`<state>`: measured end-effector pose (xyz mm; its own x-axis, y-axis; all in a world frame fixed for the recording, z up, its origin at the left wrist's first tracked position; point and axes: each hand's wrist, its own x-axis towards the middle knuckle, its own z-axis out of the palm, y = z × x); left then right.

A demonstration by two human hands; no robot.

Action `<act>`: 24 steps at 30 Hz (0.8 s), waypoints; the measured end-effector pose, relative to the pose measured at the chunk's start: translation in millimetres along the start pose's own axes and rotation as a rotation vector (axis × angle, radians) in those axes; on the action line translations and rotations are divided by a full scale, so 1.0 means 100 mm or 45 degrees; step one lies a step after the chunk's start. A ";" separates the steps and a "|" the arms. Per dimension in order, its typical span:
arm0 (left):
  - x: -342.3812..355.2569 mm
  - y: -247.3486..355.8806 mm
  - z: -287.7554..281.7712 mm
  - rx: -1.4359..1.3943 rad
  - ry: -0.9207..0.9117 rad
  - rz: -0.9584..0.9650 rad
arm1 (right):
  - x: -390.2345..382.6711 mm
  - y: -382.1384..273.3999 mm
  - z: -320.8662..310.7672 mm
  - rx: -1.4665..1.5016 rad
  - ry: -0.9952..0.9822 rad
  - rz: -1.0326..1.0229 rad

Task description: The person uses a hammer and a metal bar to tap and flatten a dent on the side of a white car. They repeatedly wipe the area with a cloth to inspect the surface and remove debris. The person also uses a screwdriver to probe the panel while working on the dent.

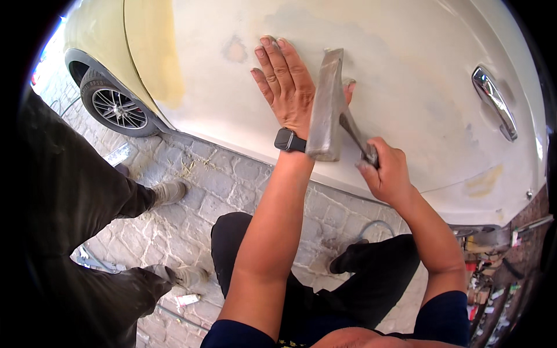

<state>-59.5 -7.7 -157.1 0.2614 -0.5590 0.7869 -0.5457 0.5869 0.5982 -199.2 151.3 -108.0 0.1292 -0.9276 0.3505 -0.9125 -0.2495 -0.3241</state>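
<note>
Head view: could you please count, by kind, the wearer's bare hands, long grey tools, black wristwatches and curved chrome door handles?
Bare left hand and bare right hand: 2
Long grey bar-shaped tool: 1
Black square-faced wristwatch: 1
Curved chrome door handle: 1
Total: 5

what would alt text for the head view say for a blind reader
A person's right hand grips a long grey tool beside a pale, patchy car door, while their left hand rests on the door. A black watch is on the left arm; another person's legs are at left.
</note>
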 end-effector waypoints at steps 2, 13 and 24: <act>-0.01 0.01 -0.02 -0.001 -0.001 -0.010 | -0.03 -0.06 -0.04 0.001 -0.016 -0.075; 0.01 0.01 -0.02 -0.007 0.013 0.017 | -0.02 -0.04 -0.02 -0.004 -0.026 -0.111; -0.25 0.31 -0.01 -0.106 -0.203 0.286 | -1.07 0.25 0.00 0.053 -0.127 -0.098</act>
<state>-81.9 24.9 -158.1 0.0090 -0.4905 0.8714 -0.5068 0.7490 0.4268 -236.2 244.1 -153.2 0.2383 -0.9277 0.2874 -0.8817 -0.3307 -0.3364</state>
